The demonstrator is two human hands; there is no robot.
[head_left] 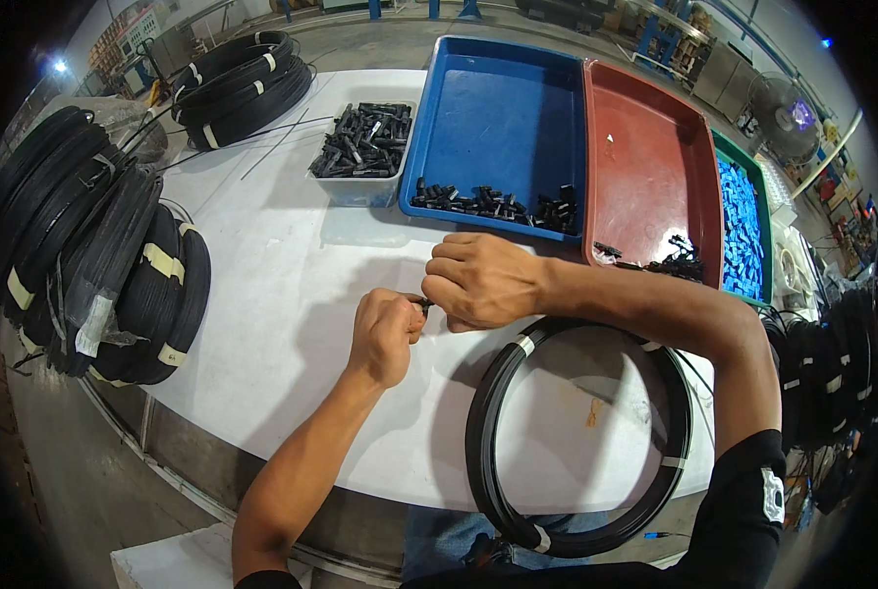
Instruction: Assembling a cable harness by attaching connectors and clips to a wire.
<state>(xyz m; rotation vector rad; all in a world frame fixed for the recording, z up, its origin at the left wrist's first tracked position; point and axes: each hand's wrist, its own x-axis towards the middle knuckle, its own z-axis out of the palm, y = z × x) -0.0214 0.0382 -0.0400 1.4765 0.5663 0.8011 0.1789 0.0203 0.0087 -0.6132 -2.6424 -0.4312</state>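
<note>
My left hand (385, 332) is closed in a pinch around a small black piece (424, 303) whose kind I cannot make out. Right beside it, my right hand (481, 280) curls into a closed grip, knuckles up. Whatever its fingers hold is hidden behind them. Both hands meet above the middle of the white table (262, 324). Below my right forearm lies a coil of black cable (485, 432), bound with white tape and reaching over the near table edge.
A clear bin of black parts (360, 140), a blue tray (503, 108), a red tray (645, 147) and a green tray of blue parts (740, 231) line the far side. Black cable coils (169, 294) crowd the left. Another coil stack (247, 83) sits behind.
</note>
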